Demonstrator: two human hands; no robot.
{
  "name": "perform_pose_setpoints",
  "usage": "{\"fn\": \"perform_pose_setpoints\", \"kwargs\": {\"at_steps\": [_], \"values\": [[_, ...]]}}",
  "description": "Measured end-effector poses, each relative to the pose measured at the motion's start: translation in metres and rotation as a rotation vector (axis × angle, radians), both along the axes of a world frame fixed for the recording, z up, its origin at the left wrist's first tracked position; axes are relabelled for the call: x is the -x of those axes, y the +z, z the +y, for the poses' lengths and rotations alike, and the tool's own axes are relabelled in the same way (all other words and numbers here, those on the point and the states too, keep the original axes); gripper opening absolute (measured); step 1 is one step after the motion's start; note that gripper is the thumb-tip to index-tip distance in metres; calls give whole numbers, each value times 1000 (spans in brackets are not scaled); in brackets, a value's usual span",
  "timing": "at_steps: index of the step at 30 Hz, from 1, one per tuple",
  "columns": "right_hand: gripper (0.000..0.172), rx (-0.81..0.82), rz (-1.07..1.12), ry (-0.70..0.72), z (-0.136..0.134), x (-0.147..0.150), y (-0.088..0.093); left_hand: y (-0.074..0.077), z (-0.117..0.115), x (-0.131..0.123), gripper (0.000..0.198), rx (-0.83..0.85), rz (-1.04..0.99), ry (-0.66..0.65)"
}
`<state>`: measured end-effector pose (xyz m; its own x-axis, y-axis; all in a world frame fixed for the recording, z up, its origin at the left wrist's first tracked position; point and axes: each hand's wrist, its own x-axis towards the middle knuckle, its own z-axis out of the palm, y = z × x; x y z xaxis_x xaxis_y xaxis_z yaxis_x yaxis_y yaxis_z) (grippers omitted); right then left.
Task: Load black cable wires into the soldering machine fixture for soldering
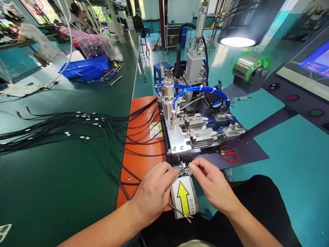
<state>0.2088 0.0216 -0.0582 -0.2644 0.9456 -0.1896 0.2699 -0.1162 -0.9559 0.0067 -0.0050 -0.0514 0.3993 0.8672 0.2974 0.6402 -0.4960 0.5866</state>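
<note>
My left hand (154, 190) is closed, with thumb and forefinger pinching a black cable (182, 170) close to its stripped end. The thin coloured wires (187, 168) at that end are pinched between the fingertips of my right hand (212, 181). Both hands meet just in front of the soldering machine (177, 137), above a rounded cover (189, 183) with a yellow arrow. A second black cable (175, 208) runs out from under my left hand, its bare coloured wire ends lying over the cover. Several black cables lead from the machine's left side across the orange plate (141, 164).
Red-handled cutters (228, 153) lie right of the machine. A solder spool (252, 65), a lamp (241, 27) and a control panel (298, 92) stand around it. Bundled cables (64, 120), a blue bin (87, 67) and wrenches (115, 80) lie on the green bench. Two people work farther back.
</note>
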Motion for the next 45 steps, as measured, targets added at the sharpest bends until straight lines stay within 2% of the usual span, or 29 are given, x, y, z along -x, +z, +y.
{"fn": "perform_pose_setpoints", "kwargs": {"at_steps": [11,21,45], "values": [[30,-89,-63,-68,3,8,-15,-7,2,3,36,-37,-88,25],[30,-115,-78,-77,5,11,-16,-9,3,2,35,-65,-77,42],[29,-56,-136,-100,7,11,-16,-10,2,0,33,-76,-15,37]]}}
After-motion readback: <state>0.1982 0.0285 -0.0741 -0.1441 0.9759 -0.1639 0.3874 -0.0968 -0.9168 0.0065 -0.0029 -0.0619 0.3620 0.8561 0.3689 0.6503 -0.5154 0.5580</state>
